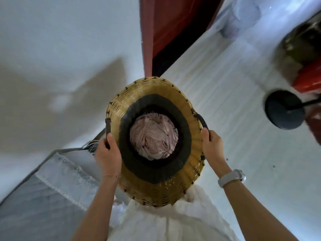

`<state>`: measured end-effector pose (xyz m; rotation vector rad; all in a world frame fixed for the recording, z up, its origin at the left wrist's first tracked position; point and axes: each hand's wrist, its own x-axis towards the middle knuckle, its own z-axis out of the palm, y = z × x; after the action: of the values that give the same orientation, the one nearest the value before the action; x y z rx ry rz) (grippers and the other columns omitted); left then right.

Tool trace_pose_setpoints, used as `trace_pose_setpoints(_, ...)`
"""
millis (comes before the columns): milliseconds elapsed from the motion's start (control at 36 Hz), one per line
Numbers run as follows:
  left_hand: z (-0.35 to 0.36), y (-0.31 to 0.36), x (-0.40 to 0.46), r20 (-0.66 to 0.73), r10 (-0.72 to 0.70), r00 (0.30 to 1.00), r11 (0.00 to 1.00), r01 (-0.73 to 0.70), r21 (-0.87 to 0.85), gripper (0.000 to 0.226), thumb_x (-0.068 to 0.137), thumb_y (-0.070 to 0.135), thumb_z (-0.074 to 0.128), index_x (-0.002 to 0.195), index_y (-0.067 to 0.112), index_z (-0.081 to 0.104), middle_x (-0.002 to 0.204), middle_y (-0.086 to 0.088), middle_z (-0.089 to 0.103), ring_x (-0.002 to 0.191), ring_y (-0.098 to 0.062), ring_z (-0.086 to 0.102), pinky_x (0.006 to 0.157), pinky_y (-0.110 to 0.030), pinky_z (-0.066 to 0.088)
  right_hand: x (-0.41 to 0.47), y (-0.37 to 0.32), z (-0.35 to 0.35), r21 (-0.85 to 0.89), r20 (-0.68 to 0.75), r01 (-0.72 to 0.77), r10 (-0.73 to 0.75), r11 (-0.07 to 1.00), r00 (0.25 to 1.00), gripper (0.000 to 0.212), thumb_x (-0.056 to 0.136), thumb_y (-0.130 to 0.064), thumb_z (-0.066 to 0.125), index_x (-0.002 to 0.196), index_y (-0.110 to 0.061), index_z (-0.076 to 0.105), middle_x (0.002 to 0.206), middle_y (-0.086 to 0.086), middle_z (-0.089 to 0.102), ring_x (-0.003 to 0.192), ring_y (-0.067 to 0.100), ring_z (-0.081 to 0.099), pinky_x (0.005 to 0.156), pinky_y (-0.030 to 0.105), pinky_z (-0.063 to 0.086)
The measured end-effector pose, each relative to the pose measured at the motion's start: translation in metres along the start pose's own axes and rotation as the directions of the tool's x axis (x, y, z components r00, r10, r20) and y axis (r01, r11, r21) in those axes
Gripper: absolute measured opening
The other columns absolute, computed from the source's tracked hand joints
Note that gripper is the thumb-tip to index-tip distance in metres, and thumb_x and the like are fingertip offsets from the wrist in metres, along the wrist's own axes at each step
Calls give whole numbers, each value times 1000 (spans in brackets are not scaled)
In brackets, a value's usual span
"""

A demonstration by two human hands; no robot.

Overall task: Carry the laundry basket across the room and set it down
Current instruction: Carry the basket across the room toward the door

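Note:
I look straight down into a round woven laundry basket [152,89], tan at the rim with a dark band lower inside. Crumpled pale pink cloth [153,138] lies at its bottom. My left hand [108,155] is closed around the dark handle on the basket's left side. On the opposite side, my right hand [212,148] grips the other dark handle; a white watch sits on that wrist. The basket hangs in front of my body, off the floor.
A white wall fills the left. A bed with a grey quilt and white lace cover [52,185] lies at lower left. A red door [166,23] stands ahead. On the pale floor at right are a black round lamp base [284,112], a red object [309,79] and a whitish bin [241,16].

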<state>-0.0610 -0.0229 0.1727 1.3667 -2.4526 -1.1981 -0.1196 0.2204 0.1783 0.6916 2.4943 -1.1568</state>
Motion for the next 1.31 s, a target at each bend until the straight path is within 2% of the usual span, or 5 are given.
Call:
trace_pose_setpoints(167,47,57,-36,174,256,951,963,-267,42,41,97,30,36,64,6,41,53,1,35,49,-14,34,47,-25,24,-16,62,-64,172,-172,-148,178,974,969,36,96,-34,33,75,-9,49,60,2,44,55,13,39,54,23,34)
trace_pose_setpoints(444,157,136,-185,500,540,676,791,-611,-30,40,96,32,40,64,9,46,53,3,43,51,-12,41,49,-24,28,-65,219,-172,517,-377,-285,514,807,770,40,95,-33,34,67,-7,46,56,8,42,53,18,40,53,28,34)
trace_pose_setpoints(750,288,179,-389,762,552,339,608,-789,-89,43,95,35,41,70,4,56,66,-11,56,65,-28,51,61,-33,41,-110,374,-305,735,-423,-338,787,588,449,51,95,-36,34,73,4,56,59,11,44,57,24,41,58,35,33)
trace_pose_setpoints(1028,381,227,-558,873,486,-30,478,-828,-295,41,95,33,41,69,4,56,58,-3,50,60,-21,46,61,-32,37,-154,443,-401,880,-426,-186,900,436,93,44,94,-28,39,52,-16,29,52,1,27,51,16,27,53,31,20)
trace_pose_setpoints(1306,487,265,-699,908,363,-207,428,-829,-360,45,95,33,41,79,-4,62,70,-11,54,73,-24,48,69,-37,43,-132,505,-488,938,-347,-56,931,343,-115,44,95,-24,39,53,-18,32,52,-1,31,48,13,29,47,25,24)
